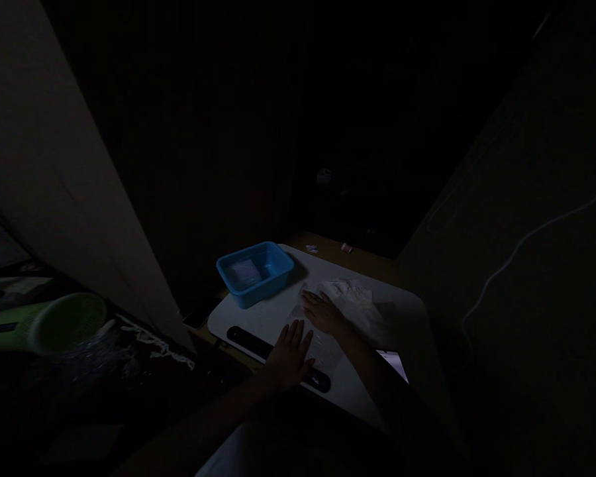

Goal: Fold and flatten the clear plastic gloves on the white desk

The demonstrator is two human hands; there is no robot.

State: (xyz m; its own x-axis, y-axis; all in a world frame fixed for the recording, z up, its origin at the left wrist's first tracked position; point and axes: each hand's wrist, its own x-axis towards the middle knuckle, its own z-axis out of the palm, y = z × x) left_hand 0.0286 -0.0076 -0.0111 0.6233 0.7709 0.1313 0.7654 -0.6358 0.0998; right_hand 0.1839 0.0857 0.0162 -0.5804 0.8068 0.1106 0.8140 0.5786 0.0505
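On white tabletop point(318, 266), dark wall point(541, 311) at right: left hand point(289, 358), right hand point(322, 313) flat on clear plastic point(328, 351), each grip spread.

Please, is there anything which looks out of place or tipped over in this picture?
Yes: at the far left, the green container seems to lie on its side, mouth toward the table, with crumpled clear plastic beside its opening. Such containers normally stand upright.

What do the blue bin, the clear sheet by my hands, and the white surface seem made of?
Blue bin: probably smooth moulded plastic, from its even colour and rounded corners. Clear sheet: likely thin, glossy plastic film, see-through with crinkled highlights. White surface: perhaps smooth laminate, being flat and evenly pale; dimness leaves that open.
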